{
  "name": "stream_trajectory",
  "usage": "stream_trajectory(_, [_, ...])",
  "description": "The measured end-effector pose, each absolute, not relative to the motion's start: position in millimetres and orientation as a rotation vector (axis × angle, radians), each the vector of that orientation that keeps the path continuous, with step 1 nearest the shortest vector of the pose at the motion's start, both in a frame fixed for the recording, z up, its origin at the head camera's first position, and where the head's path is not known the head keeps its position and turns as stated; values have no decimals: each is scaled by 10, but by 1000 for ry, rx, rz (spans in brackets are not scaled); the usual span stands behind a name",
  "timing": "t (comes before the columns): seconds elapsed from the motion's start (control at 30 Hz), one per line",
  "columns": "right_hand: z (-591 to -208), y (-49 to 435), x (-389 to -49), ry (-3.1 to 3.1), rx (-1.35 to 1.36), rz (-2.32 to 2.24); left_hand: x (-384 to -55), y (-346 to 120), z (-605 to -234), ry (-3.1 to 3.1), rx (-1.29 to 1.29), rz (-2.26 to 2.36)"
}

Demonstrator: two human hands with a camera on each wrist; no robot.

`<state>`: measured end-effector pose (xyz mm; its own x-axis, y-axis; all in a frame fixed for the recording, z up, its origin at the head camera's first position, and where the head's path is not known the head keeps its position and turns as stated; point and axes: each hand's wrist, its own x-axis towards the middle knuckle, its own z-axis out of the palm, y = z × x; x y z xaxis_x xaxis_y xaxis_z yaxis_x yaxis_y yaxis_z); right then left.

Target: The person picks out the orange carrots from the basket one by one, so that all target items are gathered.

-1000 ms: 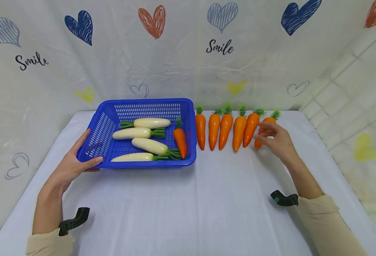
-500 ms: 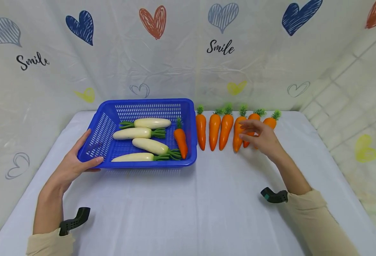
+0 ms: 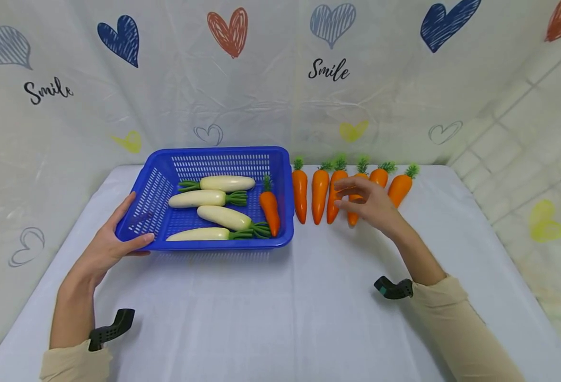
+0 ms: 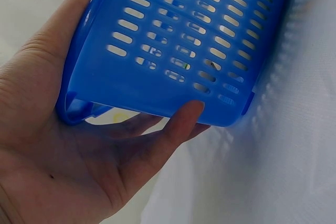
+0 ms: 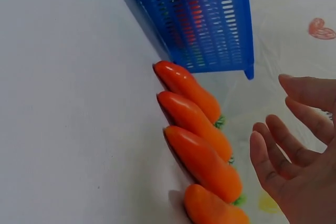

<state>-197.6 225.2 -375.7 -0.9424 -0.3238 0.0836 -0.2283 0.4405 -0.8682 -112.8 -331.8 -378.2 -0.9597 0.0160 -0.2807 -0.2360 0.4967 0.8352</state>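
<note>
My left hand [image 3: 106, 246] grips the near left corner of a blue plastic basket [image 3: 290, 212], its thumb and fingers curled about the corner in the left wrist view. Several white radishes [image 3: 227, 183] with green stems lie in the basket, and one orange carrot [image 3: 270, 212] lies at its right end. Right of the basket, several orange carrots [image 3: 299, 193] with green tops are lined up on the table. Over this row, nearest the third and fourth carrots, hovers my right hand [image 3: 371, 207], fingers loosely bent and holding nothing. It partly hides the carrots under it.
A white cloth covers the table [image 3: 261, 307]. Behind it hangs a pale curtain [image 3: 261, 106] printed with hearts and "Smile". At the row's far right, one carrot [image 3: 400, 189] leans, its top pointing right.
My right hand has moved left along the row, from the rightmost carrot to the middle ones, uncovering the rightmost. The left hand and the basket have stayed in place.
</note>
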Motion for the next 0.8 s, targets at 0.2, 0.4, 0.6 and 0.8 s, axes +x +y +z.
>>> stream_trajectory(0.2, [-3742,2137,-1993,2548,-539,-1548,-1126,-3320,-3780,2493,-183,1452])
stream_trajectory(0.4, [-3728,2014,-2005,2519,-611,-1573,-1115,-3321,-3774,2498,-190,1446])
stream_trajectory(0.6, [-3705,1893,-1984,2493,-657,-1577,-1121,-3317,-3772,2500,-189,1444])
stream_trajectory(0.8, [-3635,1740,-1939,2464,-763,-1566,-1130,-3319,-3781,2493,-190,1452])
